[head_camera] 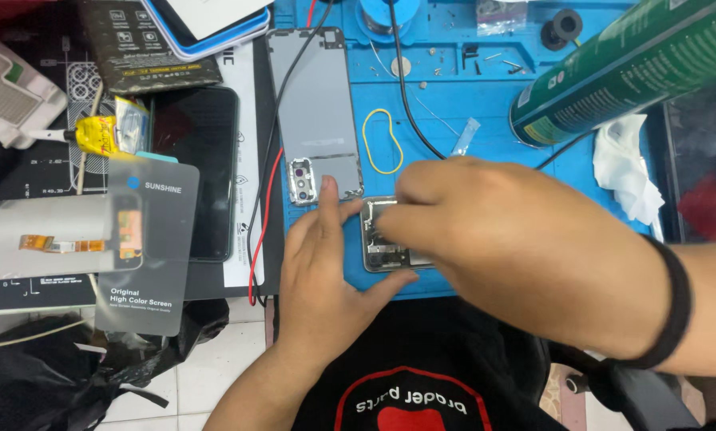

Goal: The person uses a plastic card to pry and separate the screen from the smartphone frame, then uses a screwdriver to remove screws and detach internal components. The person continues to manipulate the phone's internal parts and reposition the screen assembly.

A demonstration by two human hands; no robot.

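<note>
The opened phone (386, 239) lies flat on the blue mat (454, 120), long axis running left-right. Left hand (326, 271) braces it, fingers released; right hand (517, 239) fingers pinch at its top edge.

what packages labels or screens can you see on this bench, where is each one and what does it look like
Grey translucent screen package: left, rectangular, white print, orange flex inside.
Black phone screen: beside that package, dark, unlit.
Green spray can: upper right, lying tilted, white label print.
Yellow glue tube: far left, small, crumpled.
Black printed card: top left, white icons.
</note>
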